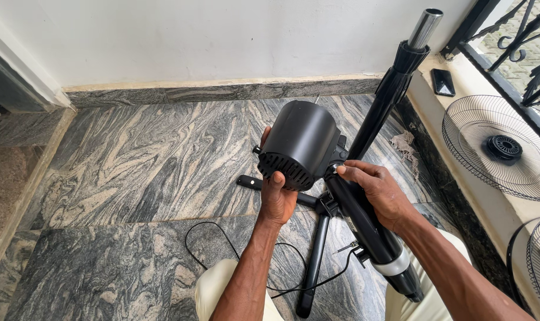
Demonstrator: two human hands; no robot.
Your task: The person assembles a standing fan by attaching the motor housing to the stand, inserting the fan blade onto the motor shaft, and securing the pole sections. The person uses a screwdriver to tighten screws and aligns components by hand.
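Hands [329, 193] grip black fan motor housing [300, 151] and pole [365, 220].

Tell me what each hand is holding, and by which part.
The left hand grips the black fan motor housing from below, at its vented end. The right hand clasps the black neck tube just beside the housing.

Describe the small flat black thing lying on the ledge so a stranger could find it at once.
Start at the pale ledge along the right side, under the black iron railing. At its far end, beyond the round wire fan grille, lies a phone. It is the only small, solid black rectangle there; its neighbours are round open wire grilles.
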